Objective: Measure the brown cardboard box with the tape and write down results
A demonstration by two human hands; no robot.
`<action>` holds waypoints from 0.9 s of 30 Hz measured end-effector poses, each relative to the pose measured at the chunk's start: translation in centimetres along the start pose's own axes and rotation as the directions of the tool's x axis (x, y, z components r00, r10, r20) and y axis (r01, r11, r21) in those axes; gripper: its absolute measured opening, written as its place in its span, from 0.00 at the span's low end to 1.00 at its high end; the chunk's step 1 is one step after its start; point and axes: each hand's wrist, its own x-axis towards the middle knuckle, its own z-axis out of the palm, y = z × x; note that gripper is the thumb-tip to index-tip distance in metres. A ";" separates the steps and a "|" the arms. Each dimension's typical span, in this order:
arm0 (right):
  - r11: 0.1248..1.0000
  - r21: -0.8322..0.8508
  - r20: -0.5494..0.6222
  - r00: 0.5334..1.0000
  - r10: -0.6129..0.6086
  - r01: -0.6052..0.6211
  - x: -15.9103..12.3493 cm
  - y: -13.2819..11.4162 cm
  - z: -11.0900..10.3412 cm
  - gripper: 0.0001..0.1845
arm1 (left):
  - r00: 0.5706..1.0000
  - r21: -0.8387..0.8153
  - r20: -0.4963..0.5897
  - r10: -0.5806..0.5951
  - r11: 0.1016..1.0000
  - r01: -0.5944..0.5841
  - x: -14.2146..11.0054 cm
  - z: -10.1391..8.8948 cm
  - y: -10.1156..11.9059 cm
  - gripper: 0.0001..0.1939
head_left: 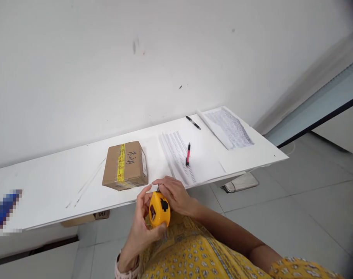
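We have our left grip (142, 228) curled around the yellow tape measure (159, 213), before the tabletop's (63, 180) near edge; our right grip (178, 195) touches the tool's far end, how closed we cannot tell. Beyond sits a taped carton (111, 164).

Smooth plastic tape measure (159, 211), matt cardboard box (132, 169).

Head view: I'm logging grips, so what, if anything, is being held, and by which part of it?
The left hand holds the yellow tape measure by its case; the right hand is at its far end, exact grip unclear.
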 end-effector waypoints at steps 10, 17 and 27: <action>0.600 -0.500 -0.351 0.780 0.518 -0.624 5.6 11.7 -10.9 0.24 | 0.848 0.523 0.007 0.529 0.721 -0.454 15.7 4.1 5.1 0.37; 0.487 -0.767 -0.107 0.832 0.545 -0.418 5.4 14.3 -9.9 0.18 | 0.930 0.931 0.207 0.302 0.230 -0.282 26.3 9.9 -0.1 0.32; 0.789 0.417 -0.227 0.789 0.570 -0.451 1.8 13.2 -16.7 0.19 | 0.922 0.940 0.274 0.275 0.127 -0.317 21.9 9.2 -5.6 0.36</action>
